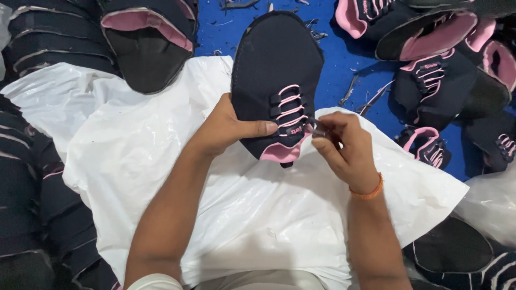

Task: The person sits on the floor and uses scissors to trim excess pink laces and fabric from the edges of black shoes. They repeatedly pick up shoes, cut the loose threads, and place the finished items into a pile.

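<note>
Head view, single frame. Items logged as seen:

1. Shoe upper [274,64], black fabric w/ pink laces and pink lining at the tongue end; laid flat at centre, toe pointing away from the wearer, heel end resting on the plastic sheet, toe end over the blue surface.
2. Left hand [228,129]: closed on the upper's left edge, thumb pressed flat across the fabric just beside the lace rows; fingers are hidden under the upper.
3. Right hand [344,145]: fingers pinched shut on a small thin item [317,128] at the lace end, touching the upper's right edge near the tongue. Item too small and blurred to be identified. Orange band [368,191] is worn at the wrist.
4. White plastic sheet [161,150]: crinkled, spread across the lap area; both forearms are carried over it.
5. Blue surface [344,59]: seen beyond the sheet, littered w/ thread scraps and offcuts.
6. More uppers, same black/pink type: one inverted at top left [148,45], lining showing; a heap at top right [430,37], overlapping one another; one small piece [424,145] just beside the sheet's right edge.
7. Stacked dark pieces w/ pale edging [32,177] along the left side, approx. from top to bottom of frame; similar ones at bottom right [462,258].
</note>
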